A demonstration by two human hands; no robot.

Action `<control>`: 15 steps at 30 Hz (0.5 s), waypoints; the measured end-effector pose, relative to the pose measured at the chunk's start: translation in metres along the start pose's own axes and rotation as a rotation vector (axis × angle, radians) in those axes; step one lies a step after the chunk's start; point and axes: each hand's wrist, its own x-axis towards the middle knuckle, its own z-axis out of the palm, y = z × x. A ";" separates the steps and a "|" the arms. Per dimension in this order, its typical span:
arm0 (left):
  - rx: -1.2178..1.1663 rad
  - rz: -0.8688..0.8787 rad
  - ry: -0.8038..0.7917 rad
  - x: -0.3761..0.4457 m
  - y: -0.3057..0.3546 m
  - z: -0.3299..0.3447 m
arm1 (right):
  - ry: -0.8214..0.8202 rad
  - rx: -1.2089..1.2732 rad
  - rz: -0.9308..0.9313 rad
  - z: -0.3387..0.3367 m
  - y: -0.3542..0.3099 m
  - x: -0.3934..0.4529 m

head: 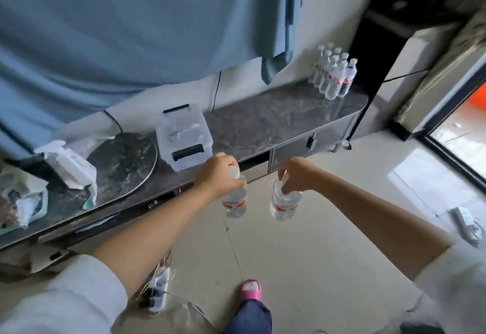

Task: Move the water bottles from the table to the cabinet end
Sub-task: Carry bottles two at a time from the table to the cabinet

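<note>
Fingers of the left hand [219,169] curl over the white cap of one bottle [234,201], and the fingers of the right hand [294,176] pinch the neck and cap of a second bottle [284,203]; both bottles hang upright below the hands, over the floor [328,241] and just in front of the cabinet's edge. Gripping at the top lets each hand carry a bottle by itself, so two go in one trip (and a bottle held this way hangs straight down, ready to be stood on its base). At the far end of the cabinet [263,123] a cluster of bottles [332,73] stands close together against the wall, which looks like the place these two are bound for; packing them tight there keeps the end tidy. Between the hands and that cluster the dark top is bare past a clear plastic box [184,136], so the path looks open. Judging by the cluster, much of the job seems done
</note>
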 end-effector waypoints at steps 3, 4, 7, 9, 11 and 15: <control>0.028 0.100 -0.052 0.066 0.021 0.001 | 0.040 0.043 0.073 -0.032 0.021 0.033; 0.028 0.117 -0.061 0.086 0.029 0.003 | 0.059 0.065 0.100 -0.042 0.030 0.042; 0.000 0.168 -0.092 0.145 0.052 0.016 | 0.133 0.126 0.177 -0.069 0.060 0.069; -0.022 0.170 -0.099 0.179 0.067 0.027 | 0.171 0.163 0.205 -0.085 0.082 0.085; -0.063 0.168 -0.085 0.210 0.086 0.039 | 0.199 0.177 0.230 -0.103 0.106 0.103; -0.094 0.164 -0.041 0.269 0.125 0.069 | 0.192 0.162 0.254 -0.145 0.154 0.141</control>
